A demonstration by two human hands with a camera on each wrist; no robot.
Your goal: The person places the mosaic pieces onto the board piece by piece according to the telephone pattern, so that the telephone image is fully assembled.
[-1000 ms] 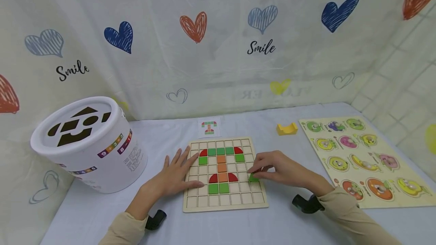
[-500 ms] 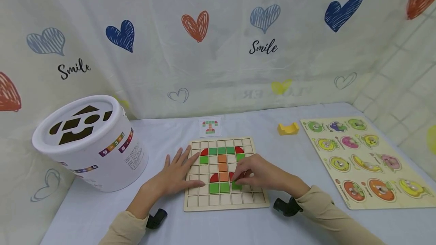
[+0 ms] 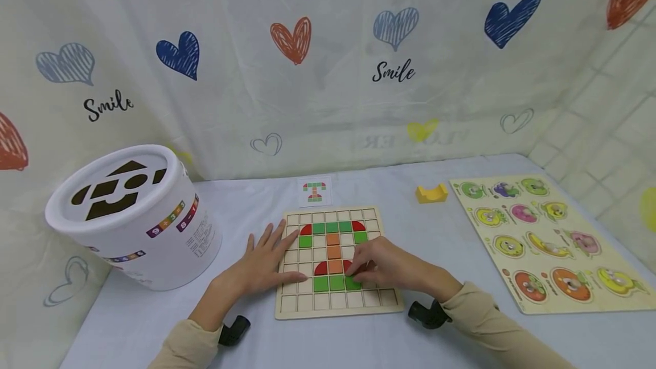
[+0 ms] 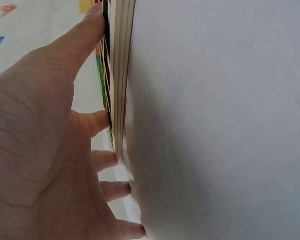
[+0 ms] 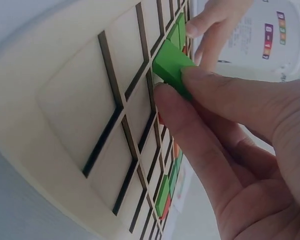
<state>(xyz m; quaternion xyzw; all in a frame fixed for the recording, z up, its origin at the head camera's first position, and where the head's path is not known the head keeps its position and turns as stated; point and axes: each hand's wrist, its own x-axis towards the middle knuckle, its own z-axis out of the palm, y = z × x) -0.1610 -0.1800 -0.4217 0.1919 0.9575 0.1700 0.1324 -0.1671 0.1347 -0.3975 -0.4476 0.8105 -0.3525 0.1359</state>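
Note:
My right hand (image 3: 386, 263) pinches a green square tile (image 5: 172, 62) between thumb and fingertips. In the right wrist view the tile sits tilted at a cell of the wooden grid board (image 3: 371, 300), beside two green tiles in the same row. Spread flat, my left hand (image 3: 258, 266) rests on the board's left side. Its thumb and some fingertips touch the board's edge in the left wrist view. Set in the grid are red quarter-round pieces (image 3: 320, 268), several orange squares (image 3: 333, 252) and several green squares (image 3: 332, 226). My right fingers partly cover the lower right red piece.
Behind the board lies a small pattern card (image 3: 314, 191). A white bucket (image 3: 200, 244) with a shape-sorter lid stands at left. To the right are a yellow notched block (image 3: 432, 193) and a fruit puzzle board (image 3: 533, 265). A heart-printed cloth hangs behind the table.
My right hand has carried the green tile left from the board's right side to the cell beside the two lower green tiles, then lowered it. The left hand has stayed in place.

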